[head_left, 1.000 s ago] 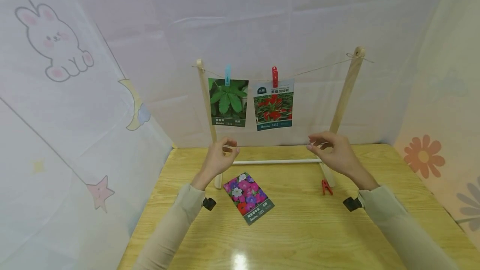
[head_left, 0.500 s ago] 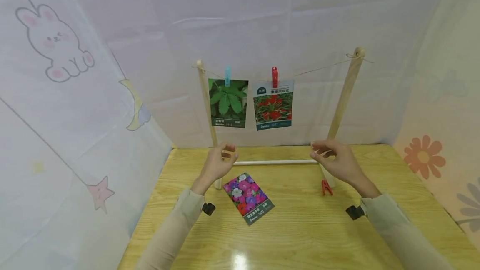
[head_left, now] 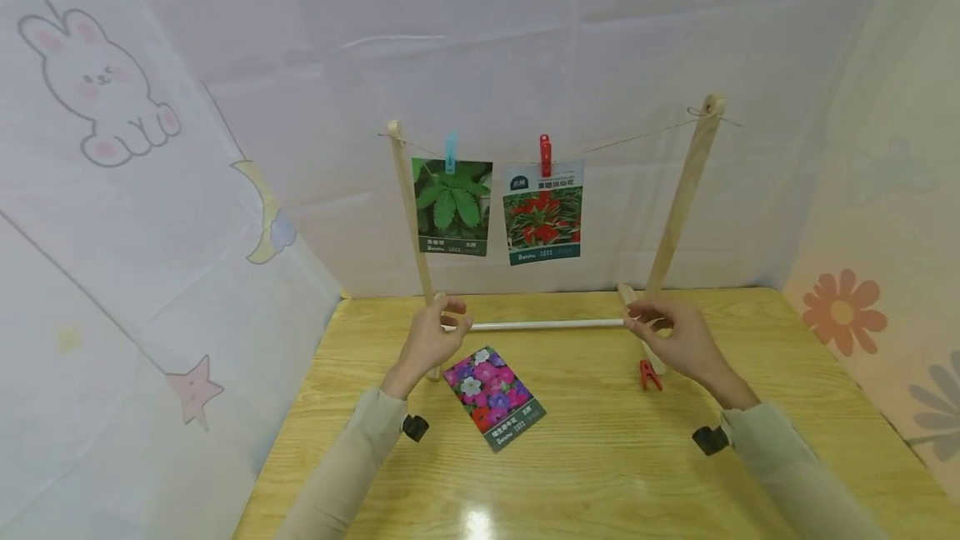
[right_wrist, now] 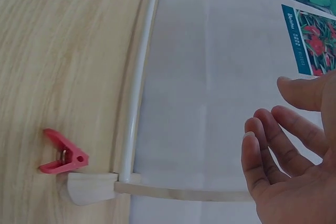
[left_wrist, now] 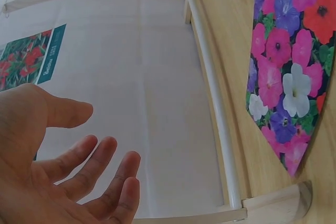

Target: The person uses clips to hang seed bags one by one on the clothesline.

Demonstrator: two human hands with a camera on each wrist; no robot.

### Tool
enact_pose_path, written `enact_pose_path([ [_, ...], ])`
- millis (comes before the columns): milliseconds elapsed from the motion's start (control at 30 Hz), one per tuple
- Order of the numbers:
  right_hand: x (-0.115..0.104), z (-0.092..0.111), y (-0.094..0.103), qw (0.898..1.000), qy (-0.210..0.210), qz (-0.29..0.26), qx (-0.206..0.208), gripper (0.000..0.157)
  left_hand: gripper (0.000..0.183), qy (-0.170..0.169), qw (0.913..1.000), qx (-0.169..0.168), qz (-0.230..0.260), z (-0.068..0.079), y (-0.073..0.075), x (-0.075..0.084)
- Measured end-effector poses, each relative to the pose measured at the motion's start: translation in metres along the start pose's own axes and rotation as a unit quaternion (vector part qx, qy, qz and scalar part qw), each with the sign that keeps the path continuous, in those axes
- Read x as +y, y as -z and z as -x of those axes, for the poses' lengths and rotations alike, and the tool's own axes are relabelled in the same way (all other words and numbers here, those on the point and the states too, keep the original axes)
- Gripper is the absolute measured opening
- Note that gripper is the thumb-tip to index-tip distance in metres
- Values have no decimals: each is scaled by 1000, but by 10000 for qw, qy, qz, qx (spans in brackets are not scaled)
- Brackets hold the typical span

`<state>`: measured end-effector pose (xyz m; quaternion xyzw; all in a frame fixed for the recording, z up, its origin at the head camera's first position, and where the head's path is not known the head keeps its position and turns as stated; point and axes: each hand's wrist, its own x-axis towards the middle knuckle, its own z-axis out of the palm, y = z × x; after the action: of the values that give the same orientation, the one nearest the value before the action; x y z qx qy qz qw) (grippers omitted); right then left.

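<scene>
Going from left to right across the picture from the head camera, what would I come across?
The drawn rabbit → the drawn moon → the person's left hand → the hanging red-flower card → the person's right hand → the drawn orange flower.

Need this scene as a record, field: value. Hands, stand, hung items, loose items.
left_hand: left hand, holding nothing, fingers loosely bent
right_hand: right hand, holding nothing, fingers loosely bent
stand: two wooden posts, white crossbar low between them, string tied near the tops
hung_1: green-leaf card, blue clip
hung_2: red-flower card, red clip
loose_card: multicoloured flower card, picture up on table
loose_clip: second red clip, on table by the right post's foot
</scene>
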<state>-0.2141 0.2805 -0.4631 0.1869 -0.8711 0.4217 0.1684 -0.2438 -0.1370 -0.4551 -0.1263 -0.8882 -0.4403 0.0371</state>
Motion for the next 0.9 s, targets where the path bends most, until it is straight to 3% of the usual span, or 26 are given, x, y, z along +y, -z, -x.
enact_pose_path([
  [533, 18, 29, -7, 9992, -395, 73, -13, 25, 26, 168, 9999, -28, -15, 9, -9, -22],
  [900, 33, 49, -14, 9961, -870, 143, -78, 30, 33, 206, 9997, -135, -51, 15, -15, -31],
])
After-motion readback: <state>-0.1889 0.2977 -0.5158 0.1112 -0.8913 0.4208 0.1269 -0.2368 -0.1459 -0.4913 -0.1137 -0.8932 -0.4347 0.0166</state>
